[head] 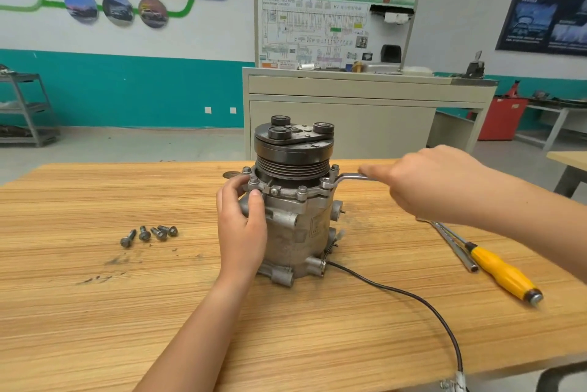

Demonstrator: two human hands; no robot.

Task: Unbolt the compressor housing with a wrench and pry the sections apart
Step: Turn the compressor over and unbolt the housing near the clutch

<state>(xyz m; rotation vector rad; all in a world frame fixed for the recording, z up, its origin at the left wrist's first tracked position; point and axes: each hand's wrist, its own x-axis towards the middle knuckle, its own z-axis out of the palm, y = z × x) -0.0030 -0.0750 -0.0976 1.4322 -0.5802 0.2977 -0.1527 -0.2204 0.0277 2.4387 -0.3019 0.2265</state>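
Four loose flange bolts (pixel 149 234) lie in a row on the wooden table (pixel 95 296), left of the work. Keep them grouped there.

Left hand (pixel 241 223) wraps the upper left of the compressor (pixel 295 226), fingers curled round the housing, thumb up at the flange edge beside a seated bolt (pixel 253 182). The compressor stands upright mid-table, black clutch pulley (pixel 292 153) on top. That hand is the only thing holding it against the torque, so grip hard and press down. Keep the thumb clear of the bolt heads.

More bolts sit in the flange, one at the front (pixel 301 191). The offset wrench (pixel 349 177) has its head on the right-hand bolt (pixel 326 182). I can't tell whether it's fully seated. Check it's square and all the way down before loading it, or the head may round off.

Right hand (pixel 428 182) is closed round the wrench handle, one finger laid along the shank. Pull in a smooth arc with the handle level, no jerks. If swing is tight, use short strokes and reset. I'd crack each bolt first, then spin them all out.

A black cable (pixel 413 296) trails off the base toward the near right edge; don't snag it. At far right a yellow-handled screwdriver (pixel 502 271) lies beside a metal bar (pixel 454 245), within reach for prying. Don't pry until every bolt is out.
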